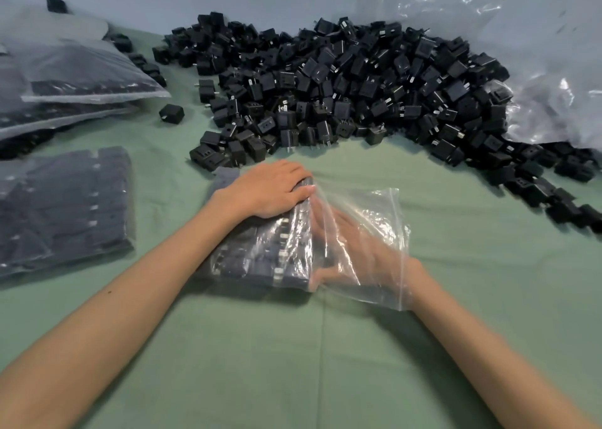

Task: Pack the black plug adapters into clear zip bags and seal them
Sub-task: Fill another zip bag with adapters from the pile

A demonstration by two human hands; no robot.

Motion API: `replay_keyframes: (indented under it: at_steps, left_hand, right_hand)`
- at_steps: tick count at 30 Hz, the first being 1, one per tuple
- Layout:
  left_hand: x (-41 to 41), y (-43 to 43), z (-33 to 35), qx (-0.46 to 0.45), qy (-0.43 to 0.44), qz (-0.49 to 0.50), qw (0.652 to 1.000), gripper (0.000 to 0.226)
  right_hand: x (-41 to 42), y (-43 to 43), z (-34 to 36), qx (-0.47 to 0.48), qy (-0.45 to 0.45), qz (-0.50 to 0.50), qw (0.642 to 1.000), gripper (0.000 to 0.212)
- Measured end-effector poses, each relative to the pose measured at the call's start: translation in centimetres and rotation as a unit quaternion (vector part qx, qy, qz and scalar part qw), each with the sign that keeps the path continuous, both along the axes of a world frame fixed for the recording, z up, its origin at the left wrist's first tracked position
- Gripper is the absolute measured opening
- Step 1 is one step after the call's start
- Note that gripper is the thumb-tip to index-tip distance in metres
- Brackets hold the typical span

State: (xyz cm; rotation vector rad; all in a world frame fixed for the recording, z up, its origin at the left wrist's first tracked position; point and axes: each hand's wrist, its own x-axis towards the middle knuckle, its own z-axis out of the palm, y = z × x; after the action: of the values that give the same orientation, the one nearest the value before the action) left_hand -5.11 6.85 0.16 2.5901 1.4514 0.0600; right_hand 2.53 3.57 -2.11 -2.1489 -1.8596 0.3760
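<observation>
Four zip bags [65,210], two hands [270,191], one adapter pile [342,83].

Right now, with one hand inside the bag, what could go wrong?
1. The right hand is inside the zip bag, flat against the packed adapters. Pulling it out may drag the rows out of line.
2. The bag mouth is open and slack. If the left hand lifts off the top, adapters could slide toward the opening and get in the way of the seal.

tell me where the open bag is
In the head view the zip bag lies centre on the green cloth, just nearer than the adapter pile, left hand resting on it, right hand inside it.
</observation>
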Motion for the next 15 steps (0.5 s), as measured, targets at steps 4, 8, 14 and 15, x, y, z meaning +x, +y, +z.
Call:
replay_keyframes:
  at_steps: [4, 8, 14, 15]
  left_hand:
    - [-0.3, 0.1, -0.4, 0.017, -0.001, 0.002, 1.000, 0.058]
    - [-0.4, -0.3, -0.2, 0.016, 0.008, 0.011, 1.000, 0.061]
    - [0.3, -0.8, 0.8, 0.027, 0.084, 0.040, 0.995, 0.059]
    - [0.7, -1.0, 0.7, 0.020, 0.075, 0.053, 0.996, 0.057]
  right_hand:
    - [3.3, 0.3, 0.4, -0.054, 0.080, 0.050, 0.994, 0.043]
    - [11.9, -4.3, 0.8, -0.127, 0.220, 0.334, 0.908, 0.056]
    - [21.6, -1.5, 4.8, -0.163, 0.053, 0.312, 0.935, 0.029]
    - [23.1, -0.9, 6.3, -0.169, 0.054, 0.271, 0.946, 0.024]
